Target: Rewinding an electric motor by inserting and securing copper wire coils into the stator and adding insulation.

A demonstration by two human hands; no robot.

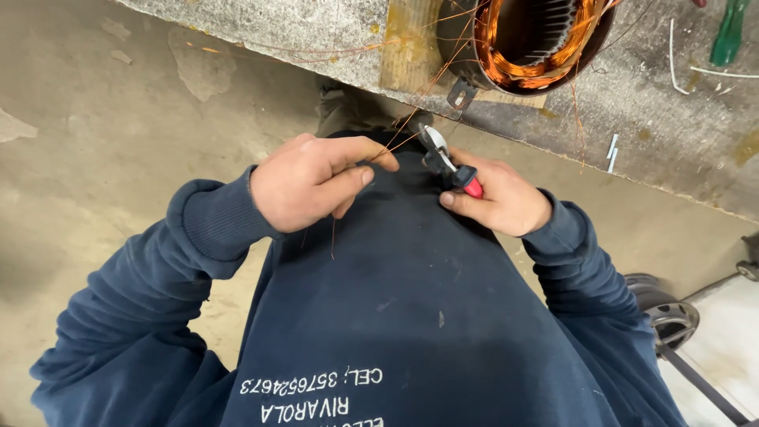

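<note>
Step in hand: trimming a winding lead. The left hand [308, 180] pinches thin copper wire [411, 126] running from the motor stator [526, 43] on the workbench [316, 32]. The right hand [498, 198] grips red-handled cutters [443, 158] at the wire; next move likely requires keeping the strand taut between the blades

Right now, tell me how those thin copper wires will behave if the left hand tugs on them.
The copper wires look hair-thin and curve loosely, so they would probably bend rather than hold shape. They run up to the motor stator, so a tug from the left hand likely tightens them. Being so fine, they may kink or snap.
</note>
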